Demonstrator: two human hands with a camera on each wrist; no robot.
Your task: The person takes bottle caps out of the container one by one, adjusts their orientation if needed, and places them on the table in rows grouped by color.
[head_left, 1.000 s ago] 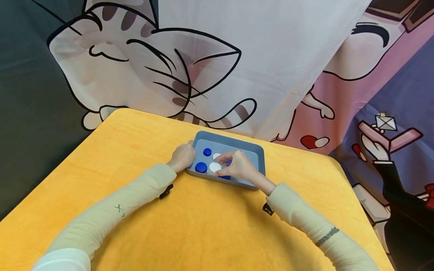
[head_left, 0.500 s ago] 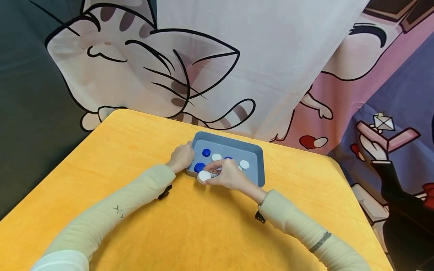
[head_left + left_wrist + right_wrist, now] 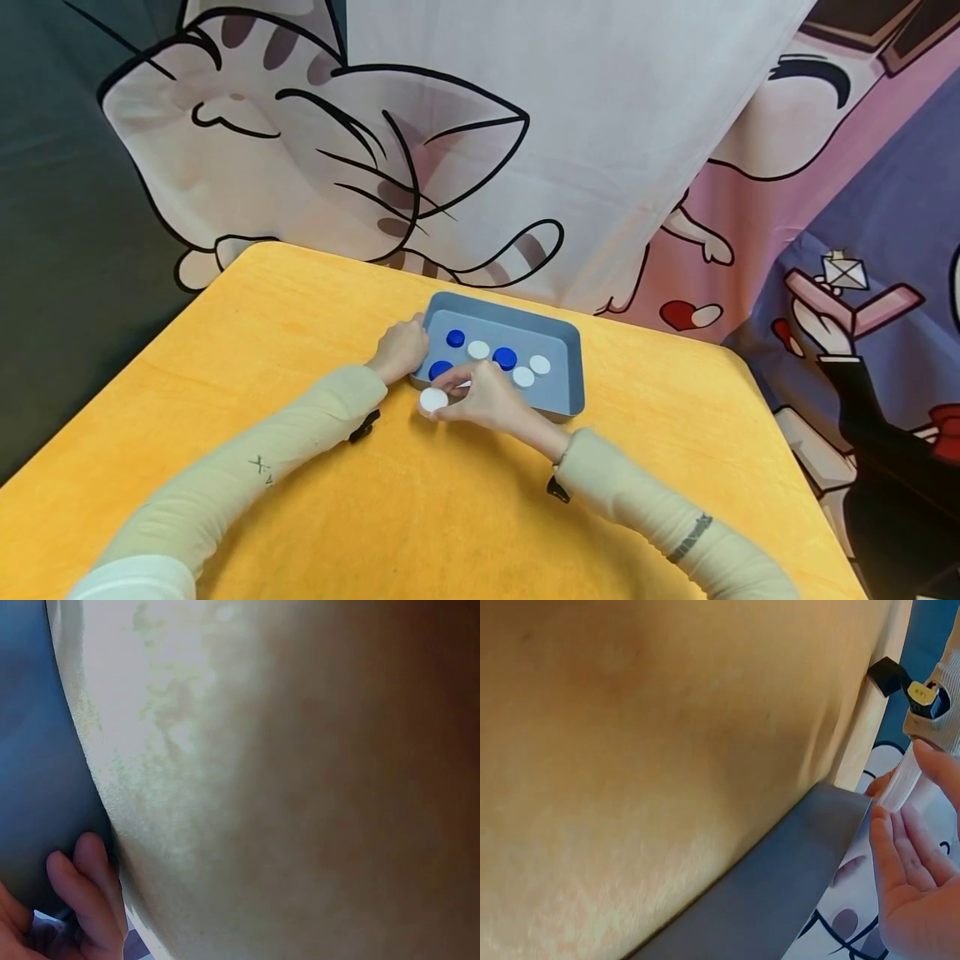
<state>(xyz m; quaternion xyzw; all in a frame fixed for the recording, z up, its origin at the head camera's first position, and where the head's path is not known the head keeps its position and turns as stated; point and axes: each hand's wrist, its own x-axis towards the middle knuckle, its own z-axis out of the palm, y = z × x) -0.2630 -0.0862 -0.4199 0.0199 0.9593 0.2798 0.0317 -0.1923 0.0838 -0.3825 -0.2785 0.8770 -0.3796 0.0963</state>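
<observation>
A shallow grey-blue tray (image 3: 510,313) lies on the table. My left hand (image 3: 401,348) grips its left end; in the left wrist view, bent fingers (image 3: 88,892) lie against the tray's wall (image 3: 45,772). Just outside the near left edge, my right hand (image 3: 486,402) pinches a white round cap (image 3: 433,401) between thumb and fingers. The right wrist view catches this cap (image 3: 901,784) edge-on, its side translucent. Inside the tray are blue caps (image 3: 505,358) and white caps (image 3: 540,365). My right hand partly covers one blue cap (image 3: 440,369) at the near left.
The yellow table (image 3: 360,517) extends in front of and around the tray. Behind it hangs a cloth backdrop (image 3: 615,150) printed with cartoon figures. Black clips (image 3: 364,426) are fixed near both sleeve cuffs.
My right hand has lifted the white cap out of the tray and carried it left and nearer, past the front rim. More caps in the tray are uncovered. The left hand stays put.
</observation>
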